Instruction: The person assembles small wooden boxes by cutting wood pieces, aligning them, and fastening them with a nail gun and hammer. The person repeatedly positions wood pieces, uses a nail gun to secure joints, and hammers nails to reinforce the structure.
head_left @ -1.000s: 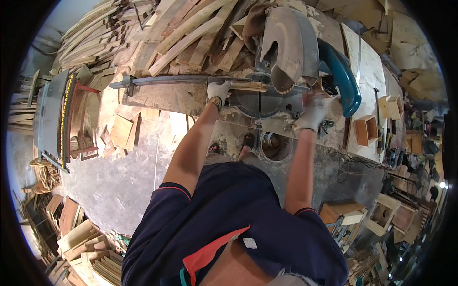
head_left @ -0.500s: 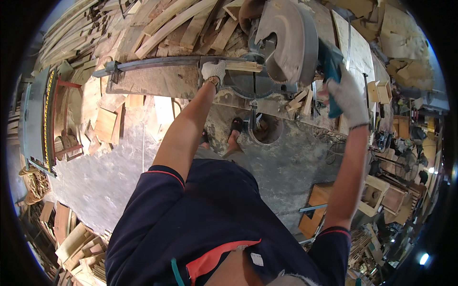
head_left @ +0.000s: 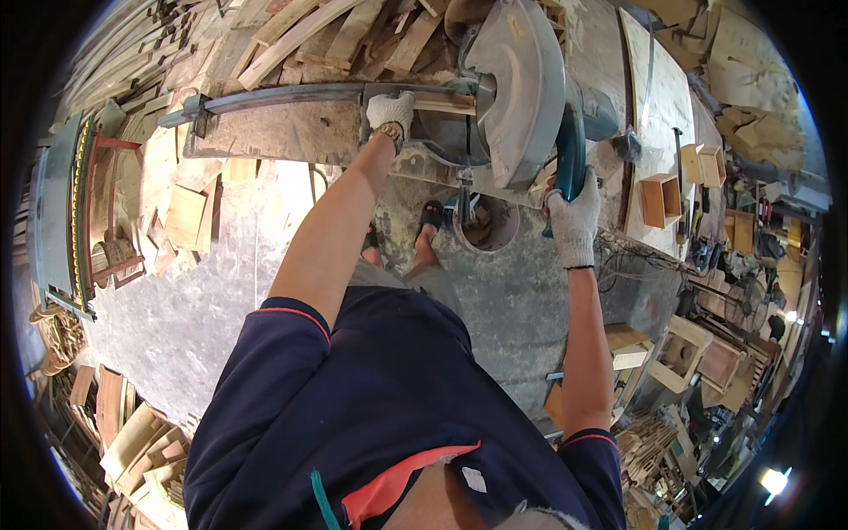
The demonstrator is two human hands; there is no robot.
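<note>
Down over its round base [head_left: 439, 148] came the saw [head_left: 519, 97] in the last half second, its teal handle [head_left: 572, 152] and the right hand [head_left: 574, 221] shifting leftward with it. The right fingers were wrapped round the handle. The left hand [head_left: 389, 112] stayed on the strip [head_left: 448, 102], which lay along the fence [head_left: 291, 94] on the table [head_left: 291, 132], its right end beside the saw; whether the left fingers pinched it could not be told.
</note>
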